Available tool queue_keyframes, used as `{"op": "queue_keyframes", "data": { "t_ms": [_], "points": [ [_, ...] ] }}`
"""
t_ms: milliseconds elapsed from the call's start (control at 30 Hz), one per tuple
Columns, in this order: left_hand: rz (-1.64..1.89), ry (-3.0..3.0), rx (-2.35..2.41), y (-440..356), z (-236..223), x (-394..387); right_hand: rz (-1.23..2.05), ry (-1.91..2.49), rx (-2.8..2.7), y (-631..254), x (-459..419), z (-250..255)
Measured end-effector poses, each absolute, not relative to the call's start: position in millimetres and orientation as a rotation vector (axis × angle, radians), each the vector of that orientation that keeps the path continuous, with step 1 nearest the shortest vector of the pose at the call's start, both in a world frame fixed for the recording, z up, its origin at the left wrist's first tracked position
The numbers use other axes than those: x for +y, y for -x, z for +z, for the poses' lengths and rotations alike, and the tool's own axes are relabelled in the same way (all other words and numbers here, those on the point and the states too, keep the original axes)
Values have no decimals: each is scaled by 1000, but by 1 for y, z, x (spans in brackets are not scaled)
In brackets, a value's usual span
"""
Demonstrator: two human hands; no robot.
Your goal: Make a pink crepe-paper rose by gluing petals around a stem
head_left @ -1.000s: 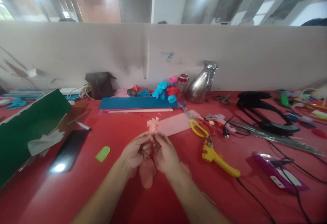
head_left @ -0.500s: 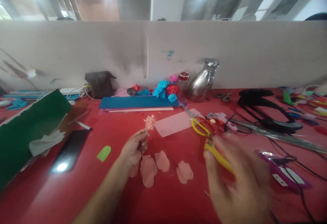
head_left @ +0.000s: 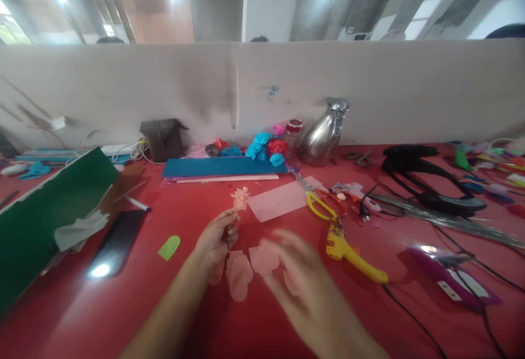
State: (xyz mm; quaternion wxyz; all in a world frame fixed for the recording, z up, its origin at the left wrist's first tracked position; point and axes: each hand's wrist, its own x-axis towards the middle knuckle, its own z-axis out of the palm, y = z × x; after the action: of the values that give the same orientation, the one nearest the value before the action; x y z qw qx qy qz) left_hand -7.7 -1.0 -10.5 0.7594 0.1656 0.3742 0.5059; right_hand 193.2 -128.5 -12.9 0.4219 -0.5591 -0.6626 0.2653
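My left hand (head_left: 218,234) pinches the base of a small peach crepe-paper flower (head_left: 240,198), its frilled head standing above my fingertips. My right hand (head_left: 301,277), smeared by motion, reaches over the cut paper petals with thumb and fingers apart; I see nothing held in it. Peach paper petals (head_left: 239,277) lie on the red table between my hands. Others are partly covered by my right fingers. Beyond the hands rests a pale pink paper sheet (head_left: 276,200). Right of it are yellow-handled scissors (head_left: 321,206) and a yellow glue gun (head_left: 356,258) with a cord.
At left are a green board (head_left: 61,222), a dark phone (head_left: 117,244) and a lime paper piece (head_left: 169,247). Along the back stand blue and red paper flowers (head_left: 266,148) and a steel jug (head_left: 322,135). A purple device (head_left: 447,274) and black cords lie at right.
My right hand left the flower, swung out over the glue gun, then came back left over the petals. My left hand kept its hold on the flower.
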Motion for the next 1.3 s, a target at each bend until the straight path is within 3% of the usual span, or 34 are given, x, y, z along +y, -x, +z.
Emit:
{"op": "queue_keyframes", "data": {
  "t_ms": [100, 200, 333, 1300],
  "points": [
    [1096, -356, 776, 8, -12, 0, 1343, 1259, -1340, -143, -65, 30],
    [1088, -347, 753, 8, -14, 1, 1623, 989, -572, -116, -35, 20],
    [1080, -330, 728, 10, -13, 2, 1598, 817, -236, -99, -19, -2],
    [1068, -404, 888, 2, -5, -4, 1435, 946, -273, -89, -14, -2]
  ]
}}
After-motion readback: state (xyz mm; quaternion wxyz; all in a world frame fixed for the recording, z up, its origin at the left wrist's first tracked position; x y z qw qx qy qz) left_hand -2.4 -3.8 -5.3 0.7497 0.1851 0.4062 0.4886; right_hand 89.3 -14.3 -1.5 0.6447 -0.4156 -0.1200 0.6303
